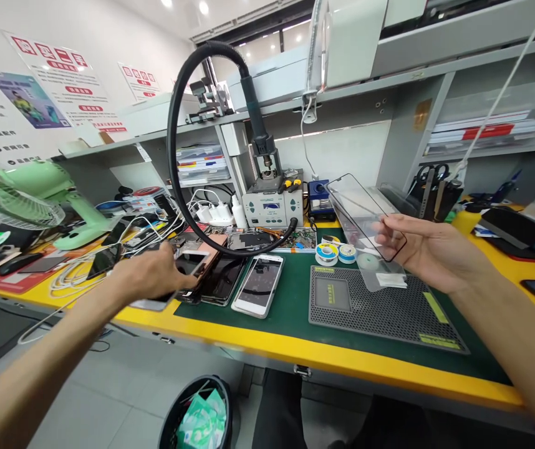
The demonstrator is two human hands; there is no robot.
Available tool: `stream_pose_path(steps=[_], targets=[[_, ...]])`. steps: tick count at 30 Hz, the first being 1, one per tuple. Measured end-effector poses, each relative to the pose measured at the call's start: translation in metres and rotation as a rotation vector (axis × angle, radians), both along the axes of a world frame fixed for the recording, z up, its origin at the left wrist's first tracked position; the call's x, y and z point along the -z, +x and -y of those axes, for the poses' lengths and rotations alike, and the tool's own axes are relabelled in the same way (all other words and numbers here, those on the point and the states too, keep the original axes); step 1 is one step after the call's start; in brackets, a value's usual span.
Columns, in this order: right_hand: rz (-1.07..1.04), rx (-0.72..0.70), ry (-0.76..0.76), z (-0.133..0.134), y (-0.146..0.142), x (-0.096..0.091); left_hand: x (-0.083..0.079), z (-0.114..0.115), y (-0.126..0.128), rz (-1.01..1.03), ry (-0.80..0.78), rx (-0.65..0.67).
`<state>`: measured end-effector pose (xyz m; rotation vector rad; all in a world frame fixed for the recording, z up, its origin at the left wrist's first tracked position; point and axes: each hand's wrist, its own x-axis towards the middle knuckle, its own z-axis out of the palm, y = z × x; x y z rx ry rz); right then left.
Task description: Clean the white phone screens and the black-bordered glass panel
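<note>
My right hand pinches a clear phone screen protector with a thin black border, tilted above the mat. A clear plastic sheet with a white tab hangs just behind it. My left hand is palm down, slightly blurred, over the left end of the phone row. A white-edged phone shows under its palm, seemingly in its grip, but most of the fingers are hidden. Beside it lie a dark-screened phone and a white phone with its screen up.
A grey perforated mat covers part of the green work mat. Solder spools and a hot-air station with a looping black hose stand behind. Cables and a green fan crowd the left. A bin stands below.
</note>
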<state>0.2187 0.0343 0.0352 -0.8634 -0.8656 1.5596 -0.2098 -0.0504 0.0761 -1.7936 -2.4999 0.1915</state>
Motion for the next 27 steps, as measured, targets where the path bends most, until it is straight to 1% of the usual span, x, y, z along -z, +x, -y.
stream_pose_path(steps=[3,5,8,11,13,15,16,18,20,21,22,23,24,25,27], targets=[[0.0,0.007,-0.012,0.001,-0.002,0.0,-0.005,-0.024,-0.032,0.08,0.014,0.017],[0.005,0.009,-0.017,0.001,-0.003,0.0,-0.002,-0.043,-0.043,0.14,-0.002,0.024],[0.006,0.0,-0.018,-0.001,-0.003,0.002,0.008,-0.07,-0.046,0.203,0.019,0.08],[0.002,-0.01,-0.015,-0.004,-0.002,0.006,0.021,-0.087,-0.042,0.239,0.015,0.079],[0.0,-0.013,-0.016,-0.007,-0.001,0.009,0.026,-0.093,-0.041,0.25,0.016,0.063],[0.01,-0.012,-0.021,-0.009,0.0,0.012,0.025,-0.092,-0.041,0.255,0.023,0.051],[0.018,-0.008,-0.025,-0.01,0.0,0.013,0.022,-0.089,-0.04,0.256,0.028,0.048],[0.028,-0.006,-0.032,-0.011,-0.001,0.015,0.008,-0.078,-0.035,0.247,0.055,0.05],[0.016,-0.02,-0.027,-0.011,-0.003,0.016,-0.009,-0.062,-0.019,0.213,0.108,0.056],[0.006,-0.031,-0.019,-0.011,-0.006,0.017,-0.016,-0.054,-0.005,0.213,0.139,0.083],[-0.002,-0.038,-0.009,-0.01,-0.008,0.017,-0.019,-0.046,0.012,0.255,0.173,0.102],[-0.007,-0.036,-0.002,-0.01,-0.011,0.018,-0.019,-0.04,0.032,0.486,0.206,0.14],[-0.009,-0.029,0.007,-0.009,-0.014,0.019,-0.015,-0.035,0.055,0.724,0.239,0.175],[-0.009,-0.016,0.009,-0.009,-0.017,0.021,-0.006,-0.034,0.08,0.906,0.232,0.245],[-0.005,0.007,0.019,-0.009,-0.021,0.025,0.017,-0.038,0.128,1.16,0.156,0.383]])
